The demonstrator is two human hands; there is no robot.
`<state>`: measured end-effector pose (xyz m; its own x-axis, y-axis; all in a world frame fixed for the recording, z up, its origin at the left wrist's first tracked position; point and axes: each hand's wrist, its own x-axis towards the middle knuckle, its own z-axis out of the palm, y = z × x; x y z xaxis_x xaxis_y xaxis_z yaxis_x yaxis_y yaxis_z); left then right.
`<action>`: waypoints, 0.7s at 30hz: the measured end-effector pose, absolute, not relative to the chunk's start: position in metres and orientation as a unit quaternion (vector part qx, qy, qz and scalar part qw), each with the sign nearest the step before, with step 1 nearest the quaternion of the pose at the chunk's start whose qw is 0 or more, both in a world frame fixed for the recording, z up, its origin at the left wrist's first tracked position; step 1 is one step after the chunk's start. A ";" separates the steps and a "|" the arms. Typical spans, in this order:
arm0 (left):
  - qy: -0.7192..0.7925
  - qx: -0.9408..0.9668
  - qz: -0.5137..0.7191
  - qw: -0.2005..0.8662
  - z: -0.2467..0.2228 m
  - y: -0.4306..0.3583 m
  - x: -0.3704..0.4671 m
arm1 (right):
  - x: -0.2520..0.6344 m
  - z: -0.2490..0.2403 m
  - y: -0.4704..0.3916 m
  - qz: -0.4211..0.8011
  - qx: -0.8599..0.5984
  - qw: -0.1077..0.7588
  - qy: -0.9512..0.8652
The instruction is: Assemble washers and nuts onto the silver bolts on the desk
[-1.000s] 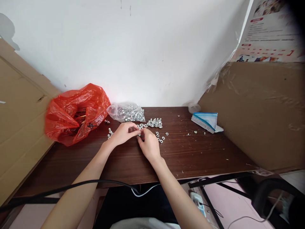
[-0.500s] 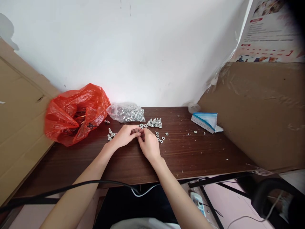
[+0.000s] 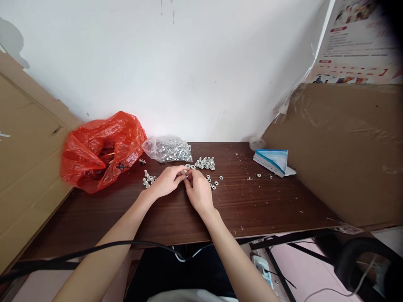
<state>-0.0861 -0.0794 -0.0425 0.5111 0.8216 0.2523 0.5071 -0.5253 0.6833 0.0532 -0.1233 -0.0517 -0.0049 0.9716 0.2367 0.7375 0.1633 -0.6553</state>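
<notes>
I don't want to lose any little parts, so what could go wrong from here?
The left hand and right hand are close together and hide much of what's between them, so a small part might slip unnoticed. The loose nuts lie just beside the right hand and could get knocked away. The bolts standing upright behind them could topple if bumped.

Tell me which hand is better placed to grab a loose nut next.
Probably the right hand: the loose nuts lie close beside it, on its outer side. The left hand is farther off, with the right between, and sits beside a few bolts.
</notes>
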 end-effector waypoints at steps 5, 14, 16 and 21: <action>0.409 0.822 0.283 0.277 -0.042 -0.083 -0.086 | 0.053 -0.053 -0.123 0.181 -0.619 0.338 -0.686; 0.420 0.820 0.300 0.247 -0.053 -0.082 -0.087 | 0.049 -0.057 -0.122 0.164 -0.614 0.351 -0.688; 0.433 0.812 0.306 0.242 -0.056 -0.081 -0.087 | 0.047 -0.058 -0.120 0.163 -0.614 0.352 -0.688; 0.438 0.799 0.317 0.261 -0.058 -0.077 -0.090 | 0.043 -0.059 -0.118 0.179 -0.611 0.356 -0.684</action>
<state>-0.0898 -0.0773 -0.0583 0.4150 0.8663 0.2781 0.5346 -0.4796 0.6959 0.0432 -0.1184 -0.0589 0.0002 0.9635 0.2678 0.7078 0.1891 -0.6807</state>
